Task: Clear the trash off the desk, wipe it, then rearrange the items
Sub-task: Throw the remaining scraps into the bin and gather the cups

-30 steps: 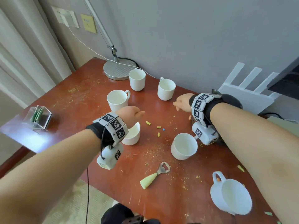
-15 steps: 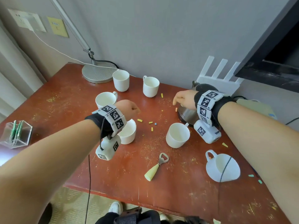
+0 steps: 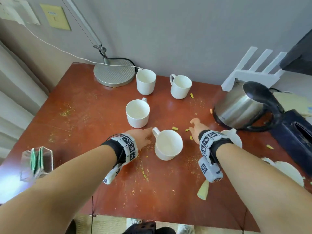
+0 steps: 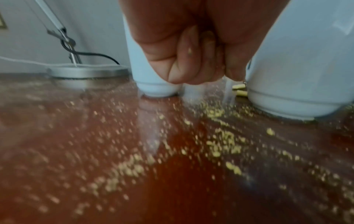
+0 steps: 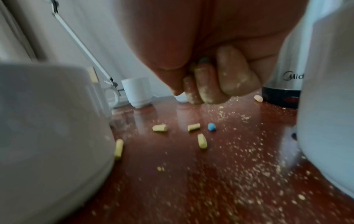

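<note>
Both hands low over crumb-strewn desk (image 3: 81, 105), among white mugs.

Left hand (image 3: 141, 137), fingers curled, holding nothing visible, sits beside the near mug (image 3: 168, 146) handle. Right hand (image 3: 196, 130), fingers curled and crumb-dusted, hovers just near of the yellow pellets (image 5: 202, 141) and blue pellet (image 5: 212, 127); whether it holds anything cannot be told. Kettle (image 3: 239, 105) stands far right.

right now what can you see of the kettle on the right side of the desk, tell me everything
The kettle is brushed steel with a black lid, black looping handle and black base band; the right wrist view shows part of a printed logo. It stands upright at the desk's back right, handle turned toward a dark box. A pale orange pellet lies by its base. Neither hand touches it.
</note>
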`<state>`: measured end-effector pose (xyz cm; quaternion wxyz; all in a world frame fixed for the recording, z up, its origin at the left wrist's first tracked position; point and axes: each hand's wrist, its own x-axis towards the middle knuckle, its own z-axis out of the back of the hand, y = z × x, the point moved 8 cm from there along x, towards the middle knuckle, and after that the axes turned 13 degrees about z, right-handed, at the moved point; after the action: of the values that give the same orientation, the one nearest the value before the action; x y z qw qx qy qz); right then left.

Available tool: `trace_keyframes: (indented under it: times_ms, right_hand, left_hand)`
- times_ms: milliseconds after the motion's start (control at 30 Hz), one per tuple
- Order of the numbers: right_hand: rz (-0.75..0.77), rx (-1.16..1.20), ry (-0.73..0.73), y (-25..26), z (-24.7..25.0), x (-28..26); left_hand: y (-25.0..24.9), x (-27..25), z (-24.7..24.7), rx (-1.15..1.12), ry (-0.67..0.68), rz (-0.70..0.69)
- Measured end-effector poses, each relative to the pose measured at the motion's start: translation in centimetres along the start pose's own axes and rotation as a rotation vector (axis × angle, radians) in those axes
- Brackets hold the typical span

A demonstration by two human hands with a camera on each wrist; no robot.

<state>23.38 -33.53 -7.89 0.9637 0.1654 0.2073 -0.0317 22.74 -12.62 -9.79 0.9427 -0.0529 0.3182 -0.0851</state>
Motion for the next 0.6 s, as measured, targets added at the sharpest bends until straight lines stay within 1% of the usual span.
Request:
trace_keyframes:
  times_ms: [33,133,233,300,367,433,500,600]
  right_hand:
    - [-0.025,-0.014,0.025,0.0,-0.5,0.0]
    - [-0.013,-0.085,0.123,1.2,-1.8,1.2]
    - [0.064,-0.137,0.218,3.2,-2.8,2.9]
    - [0.088,-0.135,0.282,3.7,-3.5,3.6]
    - [0.095,-0.144,0.31,3.8,-3.7,3.9]
    - [0.107,-0.173,0.326,3.7,-3.9,4.1]
    - [0.106,-0.206,0.359,3.4,-4.1,4.2]
    - [0.077,-0.179,0.4,3.1,-4.4,4.2]
  left_hand:
    - [0.2,0.8,-0.7,-0.02,0.017,0.007]
    - [0.2,2.6,-1.7,-0.04,0.034,0.001]
    - [-0.5,3.8,-1.9,-0.021,0.04,-0.067]
    - [-1.1,4.4,-1.5,-0.006,0.033,-0.126]
    - [-1.7,4.9,-1.0,-0.001,0.026,-0.183]
    - [-2.1,5.1,-1.1,-0.001,0.047,-0.226]
    - [-2.3,5.2,-1.4,0.009,0.076,-0.238]
    - [-2.8,5.4,-1.4,0.009,0.097,-0.245]
